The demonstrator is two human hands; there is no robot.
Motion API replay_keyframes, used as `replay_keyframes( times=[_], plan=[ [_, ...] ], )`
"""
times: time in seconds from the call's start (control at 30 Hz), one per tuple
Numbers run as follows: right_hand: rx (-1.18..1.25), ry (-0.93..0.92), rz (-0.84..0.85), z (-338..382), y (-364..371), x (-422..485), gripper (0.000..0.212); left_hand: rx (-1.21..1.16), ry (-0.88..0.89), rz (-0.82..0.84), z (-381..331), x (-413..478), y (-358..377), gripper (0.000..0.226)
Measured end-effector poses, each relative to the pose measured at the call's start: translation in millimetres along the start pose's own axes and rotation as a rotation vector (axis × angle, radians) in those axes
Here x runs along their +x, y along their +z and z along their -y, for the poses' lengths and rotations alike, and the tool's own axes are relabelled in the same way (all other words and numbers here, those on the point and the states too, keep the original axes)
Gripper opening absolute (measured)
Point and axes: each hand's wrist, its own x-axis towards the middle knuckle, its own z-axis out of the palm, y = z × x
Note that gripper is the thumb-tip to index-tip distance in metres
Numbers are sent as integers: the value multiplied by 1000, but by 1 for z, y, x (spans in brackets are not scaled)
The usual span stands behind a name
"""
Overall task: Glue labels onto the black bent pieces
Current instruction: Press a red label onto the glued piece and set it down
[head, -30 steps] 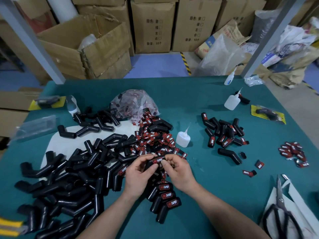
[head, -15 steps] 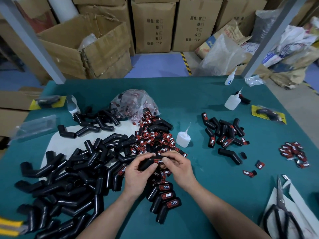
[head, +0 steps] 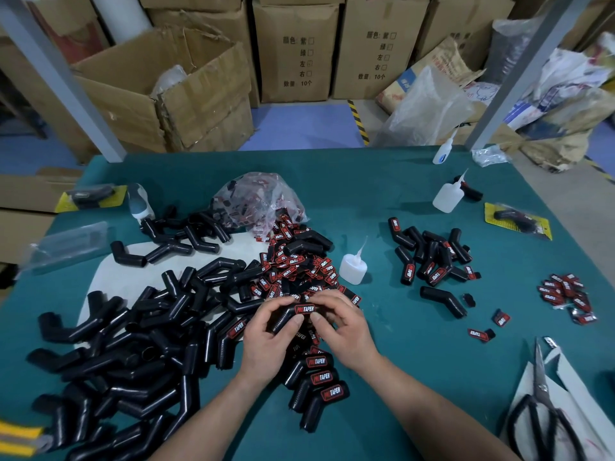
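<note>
- The bent piece (head: 285,317) being worked on was a short black tube with an elbow-like kink. It had a matt, rubbery look and fine ribbing along one leg.
- A red-and-black label (head: 305,309) with white "PRO TAPER" lettering sat on its upper leg, facing up.
- It was held above the counter (head: 399,361), close to the near edge, just over the loose labels.
- The left hand (head: 266,344) had its grip clenched round the ribbed leg, thumb on the near side.
- The right hand (head: 342,331) gripped the labelled end, with the fingers curled over the top and the thumb against the near side by the label.
- Three finished pieces (head: 321,377) lay side by side between the wrists, each with its label showing.
- To the left, a large pile of unlabelled pieces (head: 133,344) was too tangled to count. It lay partly on a white sheet (head: 133,277).
- A heap of loose labels (head: 293,264), small flat rectangles, spilled from a crumpled clear plastic bag (head: 263,201).
- Three translucent squeeze bottles with thin nozzles were in view: one (head: 353,267) just beside the heap, and two (head: 447,197) (head: 442,154) further back on the right.
- A smaller cluster of labelled pieces (head: 432,257) lay to the right, with a single plain one in front of it.
- A second, small heap of labels (head: 565,294) lay near the right edge.
- One pair of black-handled scissors (head: 542,404) lay on white paper at the near right.
- The counter was covered in green felt-like cloth.
</note>
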Motion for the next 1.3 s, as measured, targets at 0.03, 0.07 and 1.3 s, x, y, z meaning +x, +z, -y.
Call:
replay_keyframes(
  times=[0.03,0.07,1.3],
  plan=[
    [-40,-43,-2,0,0,0,21,11,20,6,-1,0,0,27],
    [-62,-71,-11,0,0,0,21,41,58,14,-2,0,0,22],
    [-418,-296,351,-8,-31,17,10,1134,491,-182,8,22,-37,27]
  ],
)
